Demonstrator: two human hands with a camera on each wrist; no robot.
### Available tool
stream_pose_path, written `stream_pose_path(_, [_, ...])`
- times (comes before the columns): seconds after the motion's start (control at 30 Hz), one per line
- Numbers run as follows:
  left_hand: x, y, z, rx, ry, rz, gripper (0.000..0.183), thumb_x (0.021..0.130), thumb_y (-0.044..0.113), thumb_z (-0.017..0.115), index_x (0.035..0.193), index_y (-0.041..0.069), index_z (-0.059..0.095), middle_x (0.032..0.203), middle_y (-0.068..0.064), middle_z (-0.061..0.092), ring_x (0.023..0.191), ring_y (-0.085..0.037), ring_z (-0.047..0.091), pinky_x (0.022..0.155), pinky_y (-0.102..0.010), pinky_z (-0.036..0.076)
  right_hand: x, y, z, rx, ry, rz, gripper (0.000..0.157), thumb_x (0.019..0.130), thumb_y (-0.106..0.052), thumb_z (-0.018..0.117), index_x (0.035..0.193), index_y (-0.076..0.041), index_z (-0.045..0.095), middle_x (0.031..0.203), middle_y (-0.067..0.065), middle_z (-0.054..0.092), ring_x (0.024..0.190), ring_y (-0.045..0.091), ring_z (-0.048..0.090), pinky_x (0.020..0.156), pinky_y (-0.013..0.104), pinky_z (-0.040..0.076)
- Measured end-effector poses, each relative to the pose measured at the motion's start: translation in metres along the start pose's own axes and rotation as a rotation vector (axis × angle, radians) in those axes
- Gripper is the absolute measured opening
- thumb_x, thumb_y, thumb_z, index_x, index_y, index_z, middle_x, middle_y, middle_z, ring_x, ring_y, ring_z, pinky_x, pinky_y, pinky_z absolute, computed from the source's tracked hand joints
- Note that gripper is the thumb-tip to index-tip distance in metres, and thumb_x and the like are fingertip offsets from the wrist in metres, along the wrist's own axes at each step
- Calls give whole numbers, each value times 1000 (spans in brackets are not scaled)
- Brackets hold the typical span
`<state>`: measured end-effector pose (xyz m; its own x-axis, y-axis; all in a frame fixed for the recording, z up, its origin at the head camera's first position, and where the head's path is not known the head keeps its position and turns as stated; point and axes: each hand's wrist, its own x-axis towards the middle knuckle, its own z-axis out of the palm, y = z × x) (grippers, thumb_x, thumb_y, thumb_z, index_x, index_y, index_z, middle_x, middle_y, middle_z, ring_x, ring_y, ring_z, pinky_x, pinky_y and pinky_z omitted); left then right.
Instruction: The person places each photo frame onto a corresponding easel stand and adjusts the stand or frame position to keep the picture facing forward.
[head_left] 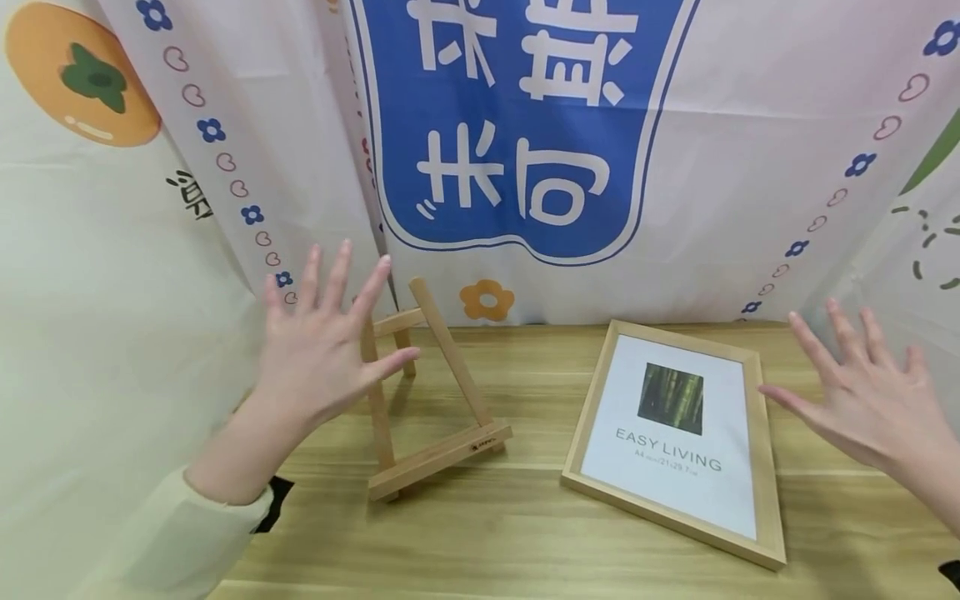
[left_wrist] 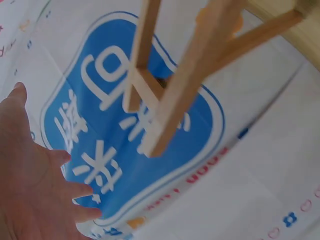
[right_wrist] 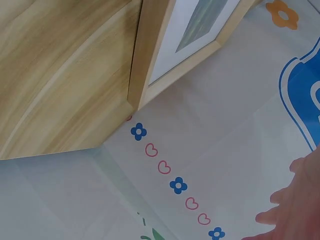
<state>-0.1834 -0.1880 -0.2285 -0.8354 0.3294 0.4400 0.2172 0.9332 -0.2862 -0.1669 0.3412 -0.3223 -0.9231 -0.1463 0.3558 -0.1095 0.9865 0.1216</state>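
A small wooden easel (head_left: 442,458) stands on the table, left of centre in the head view. My left hand (head_left: 311,350) is raised beside it with fingers spread, overlapping its left leg in that view. In the left wrist view the easel's bars (left_wrist: 185,75) rise past the spread left hand (left_wrist: 35,175). To the right lies a wooden picture frame (head_left: 678,433) with a white insert reading "EASY LIVING" and a small bamboo picture. My right hand (head_left: 870,387), fingers spread and holding nothing, hovers at its right side. The right wrist view catches the frame's corner (right_wrist: 137,97) and the right hand's fingertips (right_wrist: 280,200).
The wood-grain table (head_left: 480,533) carries both objects. A white printed cloth (head_left: 712,192) with a blue panel of characters hangs behind its back edge. More cloth (head_left: 97,333) hangs along the left side, with a printed orange fruit.
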Motion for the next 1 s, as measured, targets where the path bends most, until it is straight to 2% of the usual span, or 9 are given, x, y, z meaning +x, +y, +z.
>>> stream_pose_path(0.23, [17, 33, 8, -10, 47, 79, 93, 69, 84, 19, 142, 34, -10, 146, -4, -19, 131, -30, -14, 96, -59, -14, -5, 7, 2, 48, -4, 32, 89, 81, -61, 48, 145, -22, -1, 145, 7, -20, 128, 31, -22, 88, 72, -5])
stream_pose_path(0.3, [21, 43, 12, -25, 66, 112, 92, 70, 84, 19, 142, 34, -9, 147, -5, -18, 132, -32, -11, 96, -59, -12, -6, 9, 3, 54, -10, 43, 89, 81, -60, 48, 145, -22, -1, 145, 6, -21, 128, 32, -22, 87, 73, -4])
stream_pose_path(0.43, [29, 62, 19, -32, 74, 160, 92, 70, 84, 17, 142, 34, -10, 147, -7, -17, 131, -32, -12, 96, -61, -10, -10, 13, 7, 62, -24, 66, 88, 82, -60, 46, 145, -22, -1, 145, 9, -20, 127, 35, -22, 84, 75, 0])
stream_pose_path(0.57, [36, 82, 26, -51, 56, 196, 92, 69, 84, 13, 141, 34, -13, 147, -7, -14, 130, -31, -16, 97, -63, -6, -15, 17, 12, 95, -26, 97, 87, 82, -59, 47, 145, -23, -2, 145, 12, -19, 126, 35, -23, 83, 76, -1])
stream_pose_path(0.73, [44, 107, 37, -91, 22, 231, 91, 69, 84, 10, 141, 33, -14, 147, -7, -14, 131, -30, -15, 97, -63, -6, -21, 23, 19, 127, -24, 111, 88, 82, -57, 49, 145, -24, -3, 145, 9, -22, 126, 34, -24, 86, 73, -9])
stream_pose_path(0.93, [51, 135, 55, -147, -32, 234, 90, 68, 84, 7, 141, 34, -13, 147, -7, -16, 131, -31, -14, 99, -62, -3, -28, 28, 28, 138, -16, 113, 89, 82, -56, 50, 144, -23, -4, 144, 6, -23, 126, 33, -24, 86, 68, -17])
stream_pose_path(1.0, [53, 144, 61, -156, -49, 232, 90, 68, 84, 6, 141, 34, -12, 147, -7, -15, 131, -31, -13, 99, -61, -2, -30, 28, 32, 130, -28, 118, 89, 82, -57, 49, 144, -23, -6, 144, 7, -24, 126, 33, -25, 87, 68, -16])
